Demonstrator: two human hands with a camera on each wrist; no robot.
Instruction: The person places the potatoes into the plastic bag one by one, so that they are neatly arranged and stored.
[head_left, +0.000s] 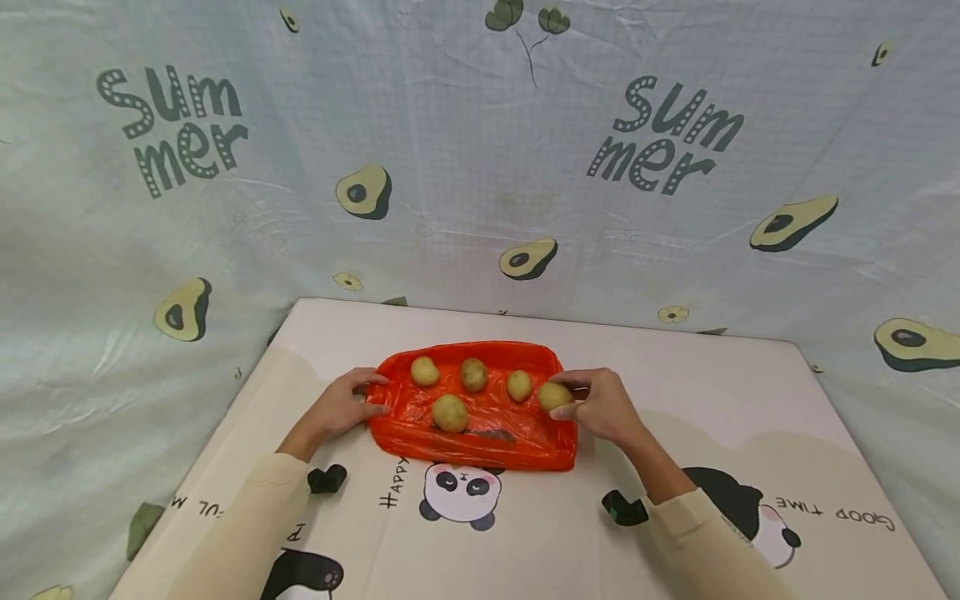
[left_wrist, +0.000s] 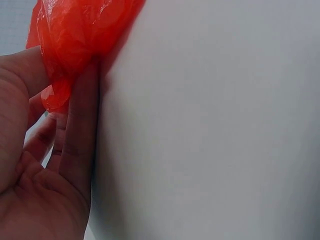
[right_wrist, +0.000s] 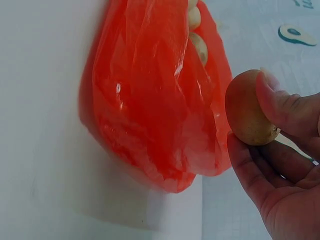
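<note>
A red plastic bag (head_left: 480,454) lies spread wide like a shallow tray, its edges standing up. Inside it sit several potatoes, among them a large one (head_left: 450,413) near the front, with smaller ones along the back. My right hand (head_left: 600,404) pinches one potato (right_wrist: 247,107) between thumb and fingers, held at the bag's right rim. At the left end, my left hand (head_left: 341,406) holds the gathered edge of the bag, with the thumb on one side and fingers on the other. A bunched red corner (left_wrist: 60,92) shows between those fingers in the left wrist view.
The bag rests on a table (head_left: 562,533) with a pale panda-print cover. A dark object (head_left: 327,479) lies by the left forearm and another dark object (head_left: 625,507) by the right. Behind the table hangs an avocado-print cloth (head_left: 450,125).
</note>
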